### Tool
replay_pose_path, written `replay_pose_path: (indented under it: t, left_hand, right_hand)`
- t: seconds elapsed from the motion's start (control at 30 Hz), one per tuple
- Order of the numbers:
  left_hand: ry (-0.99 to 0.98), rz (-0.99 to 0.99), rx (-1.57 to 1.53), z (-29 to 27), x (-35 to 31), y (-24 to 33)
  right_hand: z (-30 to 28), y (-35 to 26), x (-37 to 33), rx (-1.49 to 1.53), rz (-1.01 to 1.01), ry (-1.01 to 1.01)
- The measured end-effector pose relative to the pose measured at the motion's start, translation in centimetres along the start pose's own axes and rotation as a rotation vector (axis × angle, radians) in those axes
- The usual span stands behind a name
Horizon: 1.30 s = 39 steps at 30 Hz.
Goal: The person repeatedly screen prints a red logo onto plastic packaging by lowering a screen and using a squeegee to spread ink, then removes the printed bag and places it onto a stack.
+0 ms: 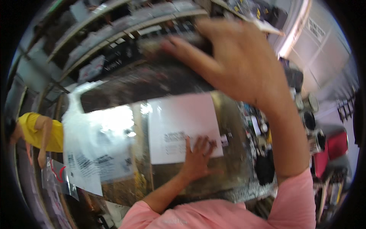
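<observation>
A white printed sheet (pixel 183 118) lies on a worn, shiny work surface (pixel 236 126) in front of me. My left hand (pixel 198 156) is flat on its lower right part, fingers spread. Higher and much closer to the camera, my right hand (pixel 240 57) is raised, thumb toward the left and fingers curled at the edge of a dark frame-like panel (pixel 145 82). Motion blurs that edge, and the fingertips are partly hidden. The panel slants above the far end of the sheet.
Clear plastic with printed sheets (pixel 110 160) lies left of the white sheet, catching glare. At far left is a person in a yellow shirt (pixel 49 131). Racks with stacked papers (pixel 152 15) stand beyond. Cans (pixel 314 141) and small clutter line the right, near a red chair (pixel 335 145).
</observation>
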<state>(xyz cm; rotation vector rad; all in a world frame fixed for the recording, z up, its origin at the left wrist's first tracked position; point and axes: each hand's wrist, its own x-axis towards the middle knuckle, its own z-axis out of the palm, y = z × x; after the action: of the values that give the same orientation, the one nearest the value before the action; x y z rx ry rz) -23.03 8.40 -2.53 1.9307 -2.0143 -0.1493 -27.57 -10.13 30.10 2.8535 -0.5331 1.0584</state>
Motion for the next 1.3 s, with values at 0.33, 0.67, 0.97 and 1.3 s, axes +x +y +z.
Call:
replay_pose_path:
  t: [0.33,0.67,0.97,1.3]
  left_hand:
    - [0.633,-0.656,-1.005,-15.7,-9.2,-5.7]
    - [0.376,-0.600,0.085,-5.6,-14.8,-8.0]
    - [0.352,-0.611,0.031,-6.2,-15.2,-8.1]
    - [0.598,-0.624,-0.308,-3.2,-15.2,-7.8]
  right_hand:
    - [4.9,-2.7,-13.3,-0.044,0.022,-0.487]
    - [14.9,-3.6,-24.3,-0.012,0.059,-0.610]
    - [29.3,10.6,-8.8,-0.163,-0.015,-0.338]
    - [32.4,14.5,-7.1,-0.238,-0.102,-0.150]
